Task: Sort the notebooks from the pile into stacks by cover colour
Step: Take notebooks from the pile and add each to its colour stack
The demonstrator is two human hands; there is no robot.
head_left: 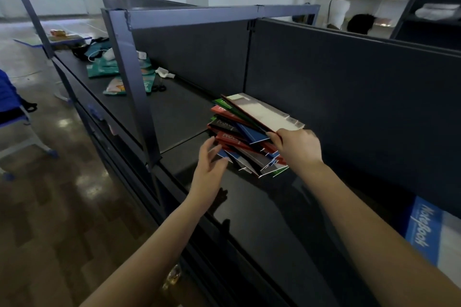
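A messy pile of notebooks (239, 139) with red, green, blue and black covers lies on the dark shelf (262, 207) against the back panel. My right hand (298, 146) grips the near corner of the top notebook (262, 112), which is tilted up and shows its pale back and a red edge. Beside the pile's left edge is my left hand (209, 169), fingers straight, their tips touching a blue notebook (225, 154) at the bottom.
A blue notebook (424, 229) lies at the far right of the shelf. A grey metal post (134, 87) stands left of the pile. Green packets (109, 70) and scissors (159, 88) lie further along the shelf. A person (339, 7) stands at distant shelves.
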